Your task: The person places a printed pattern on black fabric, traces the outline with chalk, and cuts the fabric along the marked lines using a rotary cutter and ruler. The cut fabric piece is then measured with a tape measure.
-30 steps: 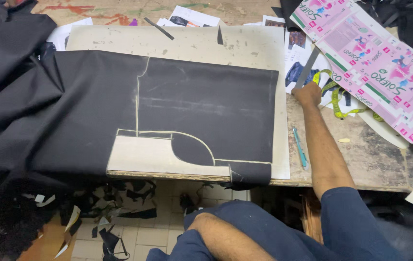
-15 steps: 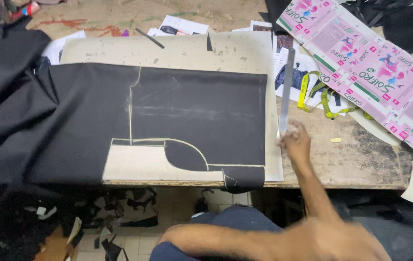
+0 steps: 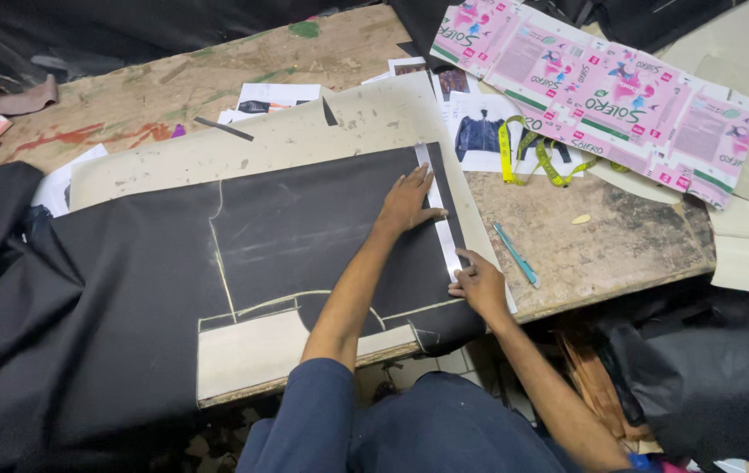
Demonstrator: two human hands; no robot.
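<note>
A metal ruler (image 3: 438,215) lies along the right edge of the black fabric (image 3: 304,236) on the table (image 3: 619,236). The left hand (image 3: 409,203) presses it flat, fingers spread; the right hand (image 3: 479,282) pinches its lower end. A blue pen (image 3: 515,255) lies just beside it.

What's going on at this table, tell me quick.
A person is laying a metal ruler along the right edge of black fabric chalk-marked over a cardboard pattern. The left hand presses flat on fabric and ruler; the right hand pins the ruler's near end. A yellow tape measure and teal pen lie alongside.
</note>
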